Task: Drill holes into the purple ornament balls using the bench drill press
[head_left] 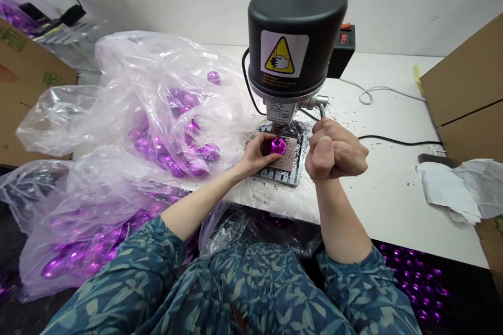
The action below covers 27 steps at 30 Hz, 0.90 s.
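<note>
Under the black drill press (297,21), a shiny purple ball (279,145) rests on a brown board (288,156) over the grey metal base (294,182). My left hand (259,154) curls its thumb and fingers round the ball's left side, gripping it. The drill's chuck (279,129) is directly above the ball, and the bit meets the ball's top. My right hand (334,149) is wrapped in a fist round the drill press's metal feed lever (322,107); the lever's lower end is hidden inside it. Dark shavings are scattered round the base.
Clear plastic bags (129,63) with several purple balls (176,152) fill the left side. More purple balls (416,282) lie below the table's right edge. Cardboard boxes (467,84) stand at the right, near white crumpled paper (446,191). A black cable (396,141) crosses the white table.
</note>
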Each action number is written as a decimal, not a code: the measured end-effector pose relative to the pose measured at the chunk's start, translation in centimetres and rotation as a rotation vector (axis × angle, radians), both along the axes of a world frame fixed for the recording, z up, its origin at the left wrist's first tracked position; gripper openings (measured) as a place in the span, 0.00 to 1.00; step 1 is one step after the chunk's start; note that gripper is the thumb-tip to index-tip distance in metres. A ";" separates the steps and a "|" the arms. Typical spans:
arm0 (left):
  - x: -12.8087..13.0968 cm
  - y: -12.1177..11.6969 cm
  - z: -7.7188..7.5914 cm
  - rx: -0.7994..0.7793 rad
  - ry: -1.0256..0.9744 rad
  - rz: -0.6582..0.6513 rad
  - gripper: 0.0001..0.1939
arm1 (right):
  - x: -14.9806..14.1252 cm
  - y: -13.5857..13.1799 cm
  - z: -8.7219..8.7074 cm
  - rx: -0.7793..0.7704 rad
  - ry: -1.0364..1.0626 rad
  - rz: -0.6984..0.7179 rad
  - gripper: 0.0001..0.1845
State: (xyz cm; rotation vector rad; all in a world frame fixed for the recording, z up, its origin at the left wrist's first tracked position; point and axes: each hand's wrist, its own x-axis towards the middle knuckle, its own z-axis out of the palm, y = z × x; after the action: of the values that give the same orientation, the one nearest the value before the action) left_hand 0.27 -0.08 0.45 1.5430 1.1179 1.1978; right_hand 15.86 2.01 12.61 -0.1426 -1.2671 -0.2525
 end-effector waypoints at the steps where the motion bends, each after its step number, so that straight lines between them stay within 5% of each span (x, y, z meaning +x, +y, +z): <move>1: 0.0 0.0 0.0 -0.003 0.002 0.007 0.29 | 0.0 0.1 -0.1 0.036 -0.009 0.030 0.26; 7: 0.2 0.0 -0.1 -0.018 -0.001 0.023 0.28 | -0.1 -0.5 0.7 0.069 -0.037 0.086 0.26; 11: 0.4 -0.2 0.2 -0.016 -0.003 0.055 0.28 | -0.4 -1.1 4.2 -0.300 0.067 0.058 0.29; 15: 0.3 -4.2 1.4 0.090 0.095 0.137 0.22 | -0.7 -1.0 7.2 -0.492 0.070 -0.013 0.32; 18: -0.1 -9.4 1.3 0.205 0.166 -0.206 0.20 | -1.1 -0.9 7.6 -0.471 0.103 0.041 0.31; 21: -0.3 -13.5 -0.4 0.273 0.281 -0.591 0.15 | -1.2 -0.7 7.4 -0.434 0.150 0.201 0.29; 27: -0.5 -15.7 -4.6 0.519 0.829 -0.784 0.17 | -0.9 -0.2 7.1 -0.439 0.168 0.247 0.28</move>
State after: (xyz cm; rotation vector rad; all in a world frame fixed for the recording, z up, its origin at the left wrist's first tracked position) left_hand -0.23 -15.75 -4.10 2.6721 0.5213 0.2795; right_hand 14.95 1.85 19.73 -0.3715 -1.1441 0.2498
